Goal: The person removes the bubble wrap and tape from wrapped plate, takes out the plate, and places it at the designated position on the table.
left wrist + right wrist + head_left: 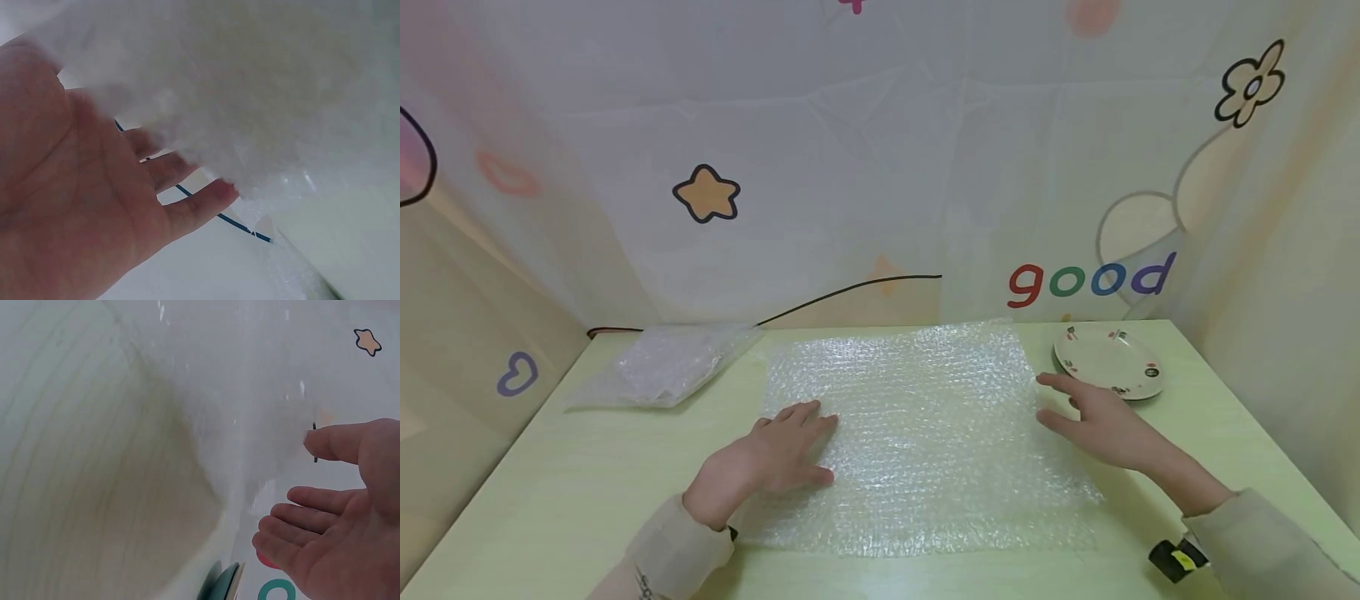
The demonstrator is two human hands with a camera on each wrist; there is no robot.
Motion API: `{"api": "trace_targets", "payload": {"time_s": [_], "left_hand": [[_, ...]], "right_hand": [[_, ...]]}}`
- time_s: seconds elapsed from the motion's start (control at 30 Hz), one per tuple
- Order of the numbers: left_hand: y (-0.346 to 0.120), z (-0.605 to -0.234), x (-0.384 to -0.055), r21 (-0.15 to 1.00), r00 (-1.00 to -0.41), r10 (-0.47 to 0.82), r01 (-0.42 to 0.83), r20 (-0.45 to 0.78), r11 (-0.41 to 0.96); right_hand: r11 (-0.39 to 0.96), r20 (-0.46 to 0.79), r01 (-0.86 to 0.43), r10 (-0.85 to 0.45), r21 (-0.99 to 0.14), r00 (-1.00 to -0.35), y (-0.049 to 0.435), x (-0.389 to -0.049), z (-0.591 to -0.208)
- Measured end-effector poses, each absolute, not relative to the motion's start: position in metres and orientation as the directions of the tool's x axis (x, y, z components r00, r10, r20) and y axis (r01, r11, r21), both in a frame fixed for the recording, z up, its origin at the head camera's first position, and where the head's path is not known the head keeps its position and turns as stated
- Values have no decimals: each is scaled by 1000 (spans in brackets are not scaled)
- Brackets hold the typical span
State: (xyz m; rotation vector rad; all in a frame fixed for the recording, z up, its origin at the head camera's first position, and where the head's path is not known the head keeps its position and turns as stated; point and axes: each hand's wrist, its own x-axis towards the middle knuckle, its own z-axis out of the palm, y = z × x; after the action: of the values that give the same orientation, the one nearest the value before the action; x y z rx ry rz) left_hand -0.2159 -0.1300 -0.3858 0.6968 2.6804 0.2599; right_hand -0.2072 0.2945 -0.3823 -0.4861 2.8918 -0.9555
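Observation:
A sheet of clear bubble wrap [925,450] lies spread flat over the middle of the table. My left hand [775,450] is at its left edge, fingers extended. In the left wrist view, the blurred bubble wrap [250,94] covers part of the fingers of the left hand [94,181]; whether they press on it cannot be told. My right hand [1101,421] is beside the sheet's right edge, thumb and fingers apart. The right wrist view shows the palm of that right hand [331,519] with nothing held.
A plate [1108,362] with small printed pictures sits at the back right, just beyond the right hand. Another piece of folded bubble wrap [662,367] lies at the back left. Behind the pale table [587,492] hangs a printed curtain [850,183].

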Motion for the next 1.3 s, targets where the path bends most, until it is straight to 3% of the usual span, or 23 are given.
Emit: {"api": "trace_targets", "payload": {"time_s": [0.5, 0.83, 1.3], "left_hand": [[-132, -385, -215, 301, -809, 512, 430, -289, 851], [-133, -385, -216, 309, -809, 512, 427, -289, 850], [-134, -384, -216, 323, -802, 535, 448, -267, 833]], "right_hand": [[749, 37, -371, -422, -549, -906, 262, -204, -384], [745, -77, -361, -481, -561, -873, 252, -204, -387], [761, -141, -389, -525, -519, -839, 248, -197, -393]]}}
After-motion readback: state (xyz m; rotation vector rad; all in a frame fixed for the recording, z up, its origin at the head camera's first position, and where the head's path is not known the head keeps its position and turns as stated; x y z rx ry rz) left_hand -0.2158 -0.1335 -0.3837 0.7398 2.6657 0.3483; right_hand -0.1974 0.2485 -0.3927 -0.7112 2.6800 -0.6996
